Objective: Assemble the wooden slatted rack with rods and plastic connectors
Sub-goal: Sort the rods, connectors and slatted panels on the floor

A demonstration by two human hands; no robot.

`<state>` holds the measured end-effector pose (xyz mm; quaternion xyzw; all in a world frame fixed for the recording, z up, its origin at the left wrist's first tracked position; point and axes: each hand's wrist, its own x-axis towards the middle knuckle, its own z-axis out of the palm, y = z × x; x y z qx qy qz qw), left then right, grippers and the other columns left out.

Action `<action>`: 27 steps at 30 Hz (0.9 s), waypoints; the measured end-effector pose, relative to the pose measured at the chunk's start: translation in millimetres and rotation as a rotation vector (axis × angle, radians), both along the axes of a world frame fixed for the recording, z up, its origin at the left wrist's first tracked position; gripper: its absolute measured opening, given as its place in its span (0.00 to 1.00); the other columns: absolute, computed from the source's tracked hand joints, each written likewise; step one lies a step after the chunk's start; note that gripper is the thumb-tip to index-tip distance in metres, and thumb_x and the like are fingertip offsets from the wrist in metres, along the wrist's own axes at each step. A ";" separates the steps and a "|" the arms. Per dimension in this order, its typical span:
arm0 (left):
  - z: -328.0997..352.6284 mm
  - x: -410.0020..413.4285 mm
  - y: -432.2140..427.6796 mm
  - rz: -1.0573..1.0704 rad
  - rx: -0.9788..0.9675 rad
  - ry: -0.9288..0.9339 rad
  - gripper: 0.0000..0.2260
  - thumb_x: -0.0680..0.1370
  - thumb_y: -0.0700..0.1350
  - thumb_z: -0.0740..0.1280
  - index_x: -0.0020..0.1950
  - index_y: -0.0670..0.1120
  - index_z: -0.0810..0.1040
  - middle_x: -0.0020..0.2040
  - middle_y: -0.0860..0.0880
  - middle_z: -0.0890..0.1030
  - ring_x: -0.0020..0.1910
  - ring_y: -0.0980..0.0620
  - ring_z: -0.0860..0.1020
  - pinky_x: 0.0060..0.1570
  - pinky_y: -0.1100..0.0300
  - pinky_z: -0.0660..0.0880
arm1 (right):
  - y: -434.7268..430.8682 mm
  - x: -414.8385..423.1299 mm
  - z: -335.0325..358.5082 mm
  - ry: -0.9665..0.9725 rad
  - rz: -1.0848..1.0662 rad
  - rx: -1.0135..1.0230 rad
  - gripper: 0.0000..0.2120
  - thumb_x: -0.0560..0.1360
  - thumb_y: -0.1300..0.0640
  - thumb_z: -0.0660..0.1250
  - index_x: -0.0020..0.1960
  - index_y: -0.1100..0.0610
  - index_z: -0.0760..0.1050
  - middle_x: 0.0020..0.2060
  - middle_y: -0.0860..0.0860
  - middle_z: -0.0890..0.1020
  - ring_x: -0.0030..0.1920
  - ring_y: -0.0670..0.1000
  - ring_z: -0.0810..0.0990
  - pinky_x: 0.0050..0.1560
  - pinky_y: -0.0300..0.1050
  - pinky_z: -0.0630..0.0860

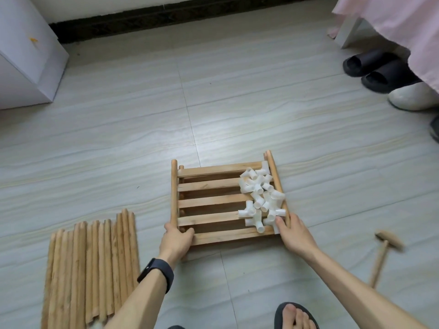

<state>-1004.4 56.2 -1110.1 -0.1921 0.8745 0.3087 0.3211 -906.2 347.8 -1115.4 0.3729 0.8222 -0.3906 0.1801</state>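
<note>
So the light-brown wooden slatted rack (209, 201) is lying flat on the pale grey tiled floor (118, 138), right in front of the person. It's got five flat slats running across between round side rails. There's more wood showing through the gaps and doubled rail ends at the far corners, so it looks like a second layer sits under it.

A heap of white plastic tube connectors (259, 195) is piled on the right half of the slats. It's way too jumbled for an exact count, roughly twenty.

Both hands are on it. The left hand (177, 238) grips the near left corner with its fingers curled round the rail end. The right hand (293, 233) holds the near right corner, thumb on top and touching the nearest connectors.

Off to the left on the floor there's one bundle of long round wooden rods (95, 269) lying side by side. There are more than ten, but they're packed too tight to count properly.

On the right, well apart from the rack, is one small wooden mallet (389, 241), a bit blurred.

Further back on the right are two black slippers (370, 67) and one white shoe (413, 96), partly under a pink cloth (403, 24).

There's also a black wristband (158, 273) on the left wrist.
</note>
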 end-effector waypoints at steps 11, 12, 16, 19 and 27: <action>5.7 -14.0 64.7 -0.136 0.241 -0.040 0.14 0.80 0.39 0.62 0.63 0.50 0.70 0.46 0.47 0.79 0.33 0.48 0.75 0.32 0.57 0.72 | 71.0 14.8 -3.8 -0.037 -0.185 0.088 0.22 0.85 0.52 0.52 0.74 0.61 0.65 0.71 0.61 0.72 0.70 0.63 0.70 0.66 0.53 0.67; 8.1 -14.6 75.1 -0.177 0.261 -0.040 0.15 0.79 0.37 0.61 0.63 0.51 0.70 0.45 0.46 0.79 0.33 0.48 0.75 0.31 0.57 0.72 | 82.0 18.9 -3.7 -0.051 -0.206 0.102 0.21 0.84 0.54 0.51 0.74 0.62 0.65 0.70 0.62 0.73 0.69 0.63 0.71 0.65 0.53 0.67; 13.4 -16.8 123.3 -0.305 0.286 0.014 0.20 0.78 0.36 0.59 0.67 0.52 0.69 0.47 0.48 0.79 0.39 0.46 0.79 0.31 0.56 0.75 | 121.6 31.4 4.3 -0.112 -0.268 0.160 0.20 0.84 0.54 0.53 0.71 0.64 0.66 0.67 0.65 0.75 0.67 0.66 0.72 0.61 0.53 0.69; 13.7 -20.7 165.1 -0.387 0.282 0.075 0.23 0.77 0.38 0.59 0.71 0.51 0.67 0.51 0.48 0.80 0.47 0.43 0.80 0.43 0.49 0.81 | 149.7 37.2 3.1 -0.115 -0.328 0.199 0.21 0.83 0.53 0.57 0.69 0.67 0.66 0.66 0.67 0.75 0.66 0.67 0.73 0.61 0.55 0.69; 12.8 -15.8 232.6 -0.520 0.309 0.130 0.30 0.75 0.33 0.57 0.76 0.51 0.63 0.55 0.46 0.79 0.51 0.42 0.78 0.49 0.50 0.77 | 191.7 58.7 -2.3 -0.154 -0.527 0.284 0.23 0.81 0.54 0.63 0.66 0.72 0.69 0.67 0.68 0.73 0.66 0.68 0.73 0.64 0.56 0.70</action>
